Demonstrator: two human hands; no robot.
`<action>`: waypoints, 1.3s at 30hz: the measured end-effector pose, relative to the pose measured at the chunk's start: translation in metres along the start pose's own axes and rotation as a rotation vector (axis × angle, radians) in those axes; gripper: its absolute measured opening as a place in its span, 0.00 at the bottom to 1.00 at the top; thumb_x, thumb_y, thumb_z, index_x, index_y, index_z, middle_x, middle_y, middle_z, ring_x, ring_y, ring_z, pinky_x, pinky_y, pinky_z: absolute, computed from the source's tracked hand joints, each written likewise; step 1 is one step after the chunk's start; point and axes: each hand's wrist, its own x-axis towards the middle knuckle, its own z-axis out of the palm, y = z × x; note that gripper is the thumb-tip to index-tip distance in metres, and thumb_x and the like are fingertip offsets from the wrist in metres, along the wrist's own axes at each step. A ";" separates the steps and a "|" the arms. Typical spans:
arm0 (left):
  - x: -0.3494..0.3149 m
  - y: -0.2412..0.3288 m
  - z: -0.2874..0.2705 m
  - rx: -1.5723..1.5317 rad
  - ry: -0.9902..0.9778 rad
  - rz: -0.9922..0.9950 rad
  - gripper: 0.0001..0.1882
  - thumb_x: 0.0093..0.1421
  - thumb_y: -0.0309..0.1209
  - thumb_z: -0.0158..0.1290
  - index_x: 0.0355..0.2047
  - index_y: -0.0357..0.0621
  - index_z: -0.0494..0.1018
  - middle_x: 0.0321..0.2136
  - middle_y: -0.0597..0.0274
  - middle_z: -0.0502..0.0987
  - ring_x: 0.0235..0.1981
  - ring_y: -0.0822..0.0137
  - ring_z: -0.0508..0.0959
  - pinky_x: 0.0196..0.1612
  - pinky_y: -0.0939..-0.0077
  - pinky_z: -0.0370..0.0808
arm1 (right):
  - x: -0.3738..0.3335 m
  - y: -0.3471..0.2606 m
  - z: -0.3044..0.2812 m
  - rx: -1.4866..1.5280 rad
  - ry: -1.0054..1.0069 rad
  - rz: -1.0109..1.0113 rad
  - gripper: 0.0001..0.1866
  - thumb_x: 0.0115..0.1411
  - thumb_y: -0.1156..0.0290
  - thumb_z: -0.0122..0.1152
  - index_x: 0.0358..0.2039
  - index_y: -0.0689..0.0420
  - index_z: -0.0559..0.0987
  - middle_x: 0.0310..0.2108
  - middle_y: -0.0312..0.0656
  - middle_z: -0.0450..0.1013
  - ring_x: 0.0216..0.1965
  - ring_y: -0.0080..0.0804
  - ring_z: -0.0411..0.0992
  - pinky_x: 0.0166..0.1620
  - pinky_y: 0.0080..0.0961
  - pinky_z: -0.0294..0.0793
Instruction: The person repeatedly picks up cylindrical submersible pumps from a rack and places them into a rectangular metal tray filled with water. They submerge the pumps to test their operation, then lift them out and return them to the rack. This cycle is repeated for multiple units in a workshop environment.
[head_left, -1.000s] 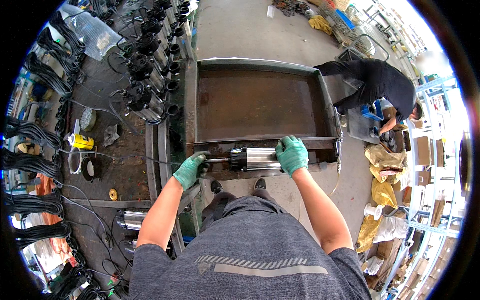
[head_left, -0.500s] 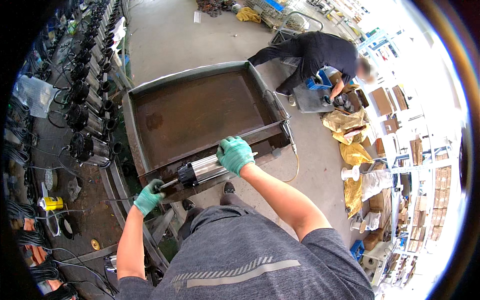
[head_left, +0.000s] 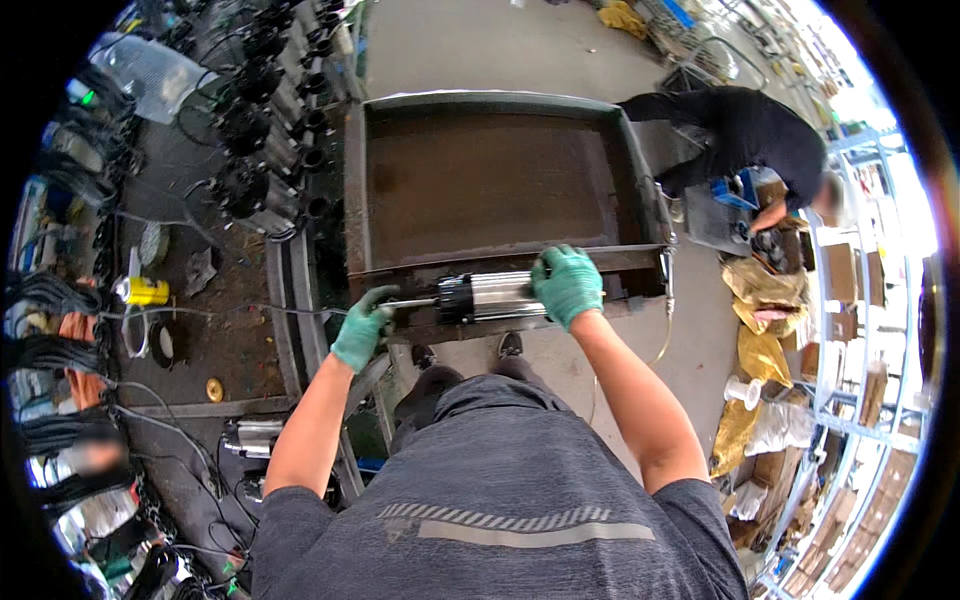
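Silver cylinder (head_left: 503,296) held over the tank's (head_left: 357,195) near strip

My right hand (head_left: 568,287) has its fingers clamped round the cylinder; my left hand (head_left: 360,328) is at its rod (head_left: 414,302), grip unclear. It's positioned; what remains doesn't show. Since the last frame, my view swung, squaring the tank.

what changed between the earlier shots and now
Mainly the view: it swung rightward, then back left. Nothing was visibly taken or released: the right hand stays on the silver cylinder, the left hand at its rod, and the co-worker still bends over.
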 end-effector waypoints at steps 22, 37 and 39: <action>0.018 -0.005 -0.013 0.495 -0.105 0.145 0.15 0.64 0.29 0.61 0.50 0.43 0.75 0.34 0.69 0.76 0.36 0.72 0.74 0.40 0.73 0.75 | 0.001 0.002 0.005 -0.024 0.022 -0.032 0.08 0.59 0.64 0.62 0.31 0.54 0.82 0.35 0.46 0.79 0.40 0.51 0.75 0.45 0.46 0.76; -0.010 -0.006 -0.004 0.382 -0.123 0.197 0.31 0.65 0.24 0.55 0.67 0.40 0.61 0.50 0.60 0.74 0.48 0.70 0.74 0.53 0.72 0.74 | 0.013 0.019 -0.007 0.128 -0.334 -0.094 0.05 0.55 0.73 0.61 0.31 0.52 0.83 0.38 0.47 0.78 0.40 0.53 0.77 0.45 0.45 0.78; -0.018 -0.008 -0.005 0.538 -0.113 0.164 0.30 0.64 0.23 0.56 0.66 0.39 0.61 0.49 0.60 0.74 0.46 0.69 0.74 0.52 0.72 0.74 | 0.014 0.020 -0.009 0.137 -0.350 -0.131 0.05 0.55 0.74 0.61 0.31 0.53 0.83 0.37 0.47 0.78 0.41 0.53 0.78 0.44 0.45 0.78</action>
